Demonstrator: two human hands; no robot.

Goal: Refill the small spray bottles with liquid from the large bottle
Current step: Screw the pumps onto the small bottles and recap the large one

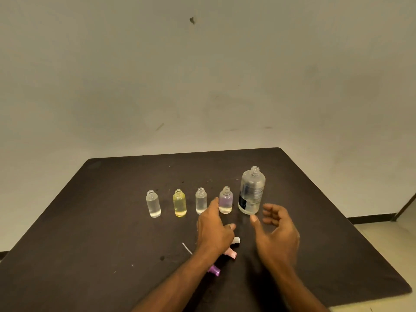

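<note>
Our left hand (213, 230) hangs relaxed with fingers extended, covering part of the spray caps (231, 253) lying beneath it and the foot of the third of the small bottles (201, 201). Our right hand (278, 230) is spread wide, grasping nothing, just short of the large bottle (251, 191), which stands uncapped beyond its fingertips. The table (112, 221) runs bare left of our left hand; its right edge lies well apart from our right hand.
</note>
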